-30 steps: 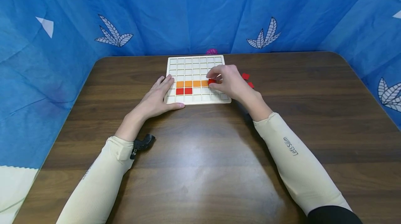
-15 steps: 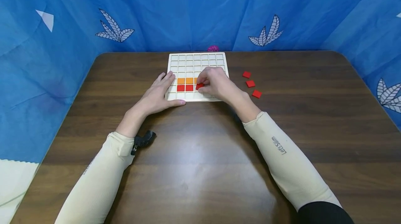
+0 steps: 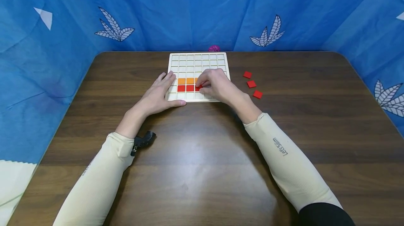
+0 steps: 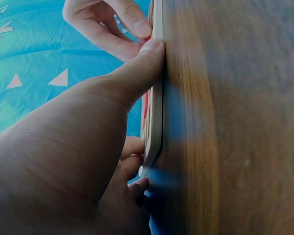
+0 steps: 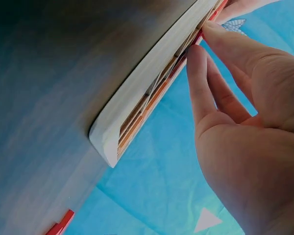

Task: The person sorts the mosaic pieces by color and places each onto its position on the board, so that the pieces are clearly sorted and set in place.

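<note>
Rt hand [image 3: 218, 84] pinches red tile [image 3: 198, 88] at grid bd [image 3: 198, 62] (2 reds [image 3: 190, 88] in cells).

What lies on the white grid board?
Orange tiles, a nearer row of red tiles, and the left hand on the edge. The right hand, pinching a red tile, covers other squares; I cannot see those.

The table [image 3: 189, 155] carries a gridded board [image 3: 194, 63] and three red tiles [image 3: 251, 84].

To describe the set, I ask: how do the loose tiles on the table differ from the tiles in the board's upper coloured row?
The loose tiles are red; the row tiles are orange. The loose tiles lie turned and apart; the row tiles sit aligned in the board. Both are flat.
</note>
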Action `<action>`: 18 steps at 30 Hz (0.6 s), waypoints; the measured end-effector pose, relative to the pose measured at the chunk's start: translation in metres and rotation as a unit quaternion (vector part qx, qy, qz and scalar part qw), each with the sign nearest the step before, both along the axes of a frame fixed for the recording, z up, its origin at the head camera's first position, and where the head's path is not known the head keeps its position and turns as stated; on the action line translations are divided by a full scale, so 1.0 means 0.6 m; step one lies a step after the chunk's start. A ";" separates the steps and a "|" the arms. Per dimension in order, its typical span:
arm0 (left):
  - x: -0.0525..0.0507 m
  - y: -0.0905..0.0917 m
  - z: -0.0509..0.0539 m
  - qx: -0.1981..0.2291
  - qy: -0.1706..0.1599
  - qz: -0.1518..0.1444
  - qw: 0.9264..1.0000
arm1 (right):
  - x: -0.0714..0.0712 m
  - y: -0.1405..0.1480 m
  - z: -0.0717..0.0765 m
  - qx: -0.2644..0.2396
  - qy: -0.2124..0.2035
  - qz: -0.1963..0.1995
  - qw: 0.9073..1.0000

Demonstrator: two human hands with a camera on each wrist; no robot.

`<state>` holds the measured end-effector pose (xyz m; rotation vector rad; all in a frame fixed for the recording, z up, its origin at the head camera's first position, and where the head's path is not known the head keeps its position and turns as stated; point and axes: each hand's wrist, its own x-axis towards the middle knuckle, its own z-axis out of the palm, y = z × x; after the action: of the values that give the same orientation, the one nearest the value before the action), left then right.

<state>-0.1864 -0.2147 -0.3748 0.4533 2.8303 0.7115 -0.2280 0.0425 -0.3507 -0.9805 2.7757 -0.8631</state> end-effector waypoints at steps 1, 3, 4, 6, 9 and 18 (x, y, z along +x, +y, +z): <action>0.000 0.000 0.000 0.000 0.000 0.000 1.000 | 0.000 0.000 -0.001 -0.001 0.002 0.000 1.000; 0.000 0.000 0.001 -0.001 0.000 -0.001 1.000 | 0.001 0.000 -0.002 -0.004 0.002 0.000 1.000; 0.000 -0.001 0.000 -0.001 -0.001 -0.001 1.000 | 0.001 -0.001 -0.003 -0.004 0.003 0.001 1.000; 0.000 -0.002 0.001 -0.003 -0.001 0.000 1.000 | 0.001 0.000 -0.005 -0.008 0.008 0.006 1.000; -0.001 -0.003 -0.001 -0.005 0.000 0.000 1.000 | 0.001 0.003 -0.006 -0.018 0.014 0.007 1.000; -0.004 -0.002 -0.003 -0.003 0.002 0.001 1.000 | -0.012 0.049 -0.001 -0.026 0.019 -0.049 0.998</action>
<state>-0.1887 -0.2158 -0.3767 0.4512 2.8367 0.7038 -0.2355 0.0722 -0.3511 -0.8819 2.8685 -0.9447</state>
